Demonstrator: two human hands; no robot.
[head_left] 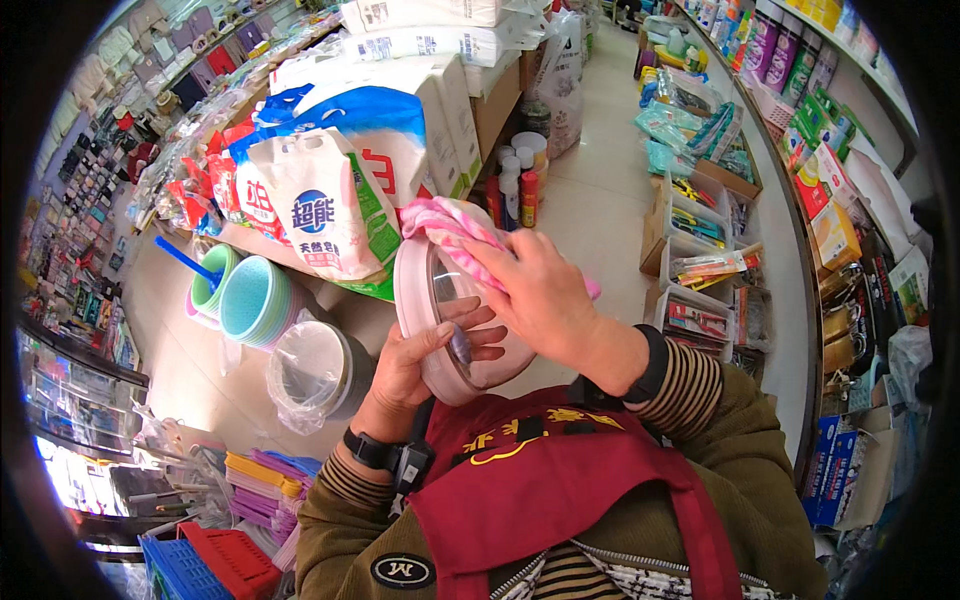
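In front of my chest, a round see-through container [412,305] with a broad pale pink rim is held tilted. My left hand [420,352] grips its lower left side, with the thumb in front and the fingers showing by the clear part. A small purple-grey oval [460,345] shows near those fingers; whether it belongs to the container I cannot tell. Closed on a pink and white patterned cloth [450,222], my right hand [548,300] presses it against the container's upper edge. Part of the cloth sticks out past the right hand.
Left of me are stacked pastel baskets [255,300], a plastic-wrapped bin [310,370] and a red basket [228,562]. Large detergent bags [325,205] stand ahead beside spray cans [528,198]. Boxes of small goods [697,265] line the aisle's right side, below packed shelves.
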